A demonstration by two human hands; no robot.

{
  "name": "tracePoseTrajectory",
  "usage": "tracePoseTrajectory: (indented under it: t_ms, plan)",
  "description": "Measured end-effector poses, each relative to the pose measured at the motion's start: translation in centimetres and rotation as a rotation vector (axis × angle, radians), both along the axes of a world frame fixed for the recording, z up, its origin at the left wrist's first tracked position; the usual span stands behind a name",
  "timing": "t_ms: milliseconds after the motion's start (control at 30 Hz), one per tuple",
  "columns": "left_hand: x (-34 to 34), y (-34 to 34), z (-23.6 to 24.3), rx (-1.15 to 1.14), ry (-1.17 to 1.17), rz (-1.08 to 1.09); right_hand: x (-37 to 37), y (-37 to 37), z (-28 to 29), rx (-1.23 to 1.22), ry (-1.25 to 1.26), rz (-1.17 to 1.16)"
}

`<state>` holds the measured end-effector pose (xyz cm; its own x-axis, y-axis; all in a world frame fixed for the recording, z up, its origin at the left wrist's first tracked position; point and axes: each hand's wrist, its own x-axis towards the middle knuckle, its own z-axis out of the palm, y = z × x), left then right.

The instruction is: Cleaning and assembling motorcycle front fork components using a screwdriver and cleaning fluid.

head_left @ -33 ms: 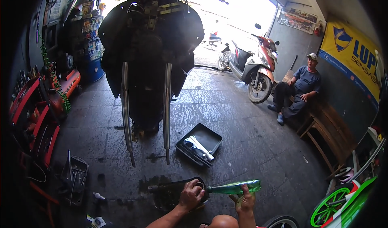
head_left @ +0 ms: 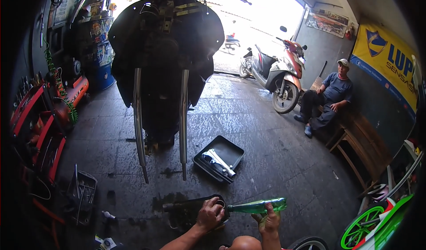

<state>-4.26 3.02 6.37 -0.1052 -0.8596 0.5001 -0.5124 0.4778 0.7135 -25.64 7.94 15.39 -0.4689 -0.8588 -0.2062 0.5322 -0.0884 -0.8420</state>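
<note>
Yellow banner (head_left: 361, 59): on the right wall, a blue shield emblem, big blue letters, smaller dark ones, pale lines along its blue lower edge.
Poster (head_left: 328, 23): on the far wall, print too small to read.
Green bottle (head_left: 250, 207): clear, shiny, lying nearly level, neck toward the left, base to the right; low in view, well below the black tray (head_left: 240, 151) of silvery parts (head_left: 218, 160).
Right hand (head_left: 267, 221): clamped on the bottle near its base.
Left hand (head_left: 210, 213): fingers curled beside the bottle's neck; cannot tell what they grip.
Floor (head_left: 275, 161): grey tiles, dark stains.
Room: hanging fork tubes (head_left: 183, 117), parked scooter (head_left: 284, 68), seated person (head_left: 335, 88).
</note>
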Motion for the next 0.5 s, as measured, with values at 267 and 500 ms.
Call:
tracePoseTrajectory:
  t_ms: [267, 500]
  plan:
    - [0.9, -0.6, 1.5, 0.004, -0.197, -0.175, 1.1, 1.0, 2.6, -0.033, 0.162, 0.017]
    - [0.8, -0.2, 0.7, -0.033, -0.106, -0.045, 2.4, 1.1, 3.3, -0.052, 0.287, 0.052]
